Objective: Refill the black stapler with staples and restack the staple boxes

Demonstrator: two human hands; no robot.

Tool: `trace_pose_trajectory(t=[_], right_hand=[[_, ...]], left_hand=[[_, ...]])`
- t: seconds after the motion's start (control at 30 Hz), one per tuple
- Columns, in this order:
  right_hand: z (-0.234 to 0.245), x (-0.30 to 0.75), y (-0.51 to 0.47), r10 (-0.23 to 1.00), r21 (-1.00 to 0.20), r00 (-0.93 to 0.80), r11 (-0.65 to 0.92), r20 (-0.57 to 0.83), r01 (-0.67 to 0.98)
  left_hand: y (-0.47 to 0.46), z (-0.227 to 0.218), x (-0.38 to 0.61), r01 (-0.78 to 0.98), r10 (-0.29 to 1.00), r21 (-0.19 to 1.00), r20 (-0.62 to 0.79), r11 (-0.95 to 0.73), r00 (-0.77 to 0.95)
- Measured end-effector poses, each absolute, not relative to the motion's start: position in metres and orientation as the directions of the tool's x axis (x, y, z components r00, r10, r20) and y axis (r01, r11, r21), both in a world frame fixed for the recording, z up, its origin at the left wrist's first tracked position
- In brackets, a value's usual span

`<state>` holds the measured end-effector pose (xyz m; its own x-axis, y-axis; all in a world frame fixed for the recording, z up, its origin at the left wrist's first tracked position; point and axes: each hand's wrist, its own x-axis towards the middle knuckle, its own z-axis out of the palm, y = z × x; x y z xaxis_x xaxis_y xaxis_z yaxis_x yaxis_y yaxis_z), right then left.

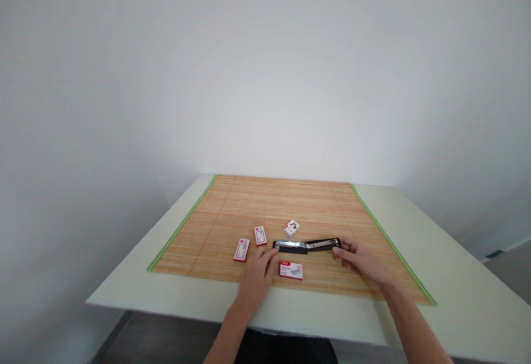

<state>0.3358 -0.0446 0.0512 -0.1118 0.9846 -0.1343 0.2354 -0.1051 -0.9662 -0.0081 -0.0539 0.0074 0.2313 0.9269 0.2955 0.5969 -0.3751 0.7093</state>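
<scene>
A black stapler lies swung wide open on the bamboo mat, its metal staple channel facing up. My right hand grips the right end of it, thumb in front and fingers behind. At the opposite end, my left hand rests on the mat with fingers loosely apart, the fingertips at or touching the stapler's base. Close around are a red-and-white staple box in front, a second box left of my left hand, a third box just beyond it, and a small white box behind the stapler.
Under everything is a bamboo mat with green edging, spread on a white table. A plain pale wall stands behind the table's far edge. The table's front edge runs just before my lap.
</scene>
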Motion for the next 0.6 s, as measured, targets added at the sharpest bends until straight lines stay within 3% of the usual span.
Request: trace_pose_trajectory(t=[0.23,0.47,0.6], right_hand=[[0.081,0.299,-0.021,0.980,-0.908,-0.184,0.138,0.069,0.395],[0.094,0.231,-0.004,0.907,-0.695,-0.358,0.403,0.220,0.595],[0.077,0.201,0.000,0.889,-0.585,-0.379,0.454,0.255,0.672]], left_hand=[[-0.054,0.003,-0.008,0.655,0.917,0.646,0.322,-0.393,0.234],[-0.056,0.007,-0.004,0.662,0.905,0.623,0.355,-0.416,0.235],[-0.057,0.010,-0.003,0.677,0.901,0.601,0.350,-0.426,0.256]])
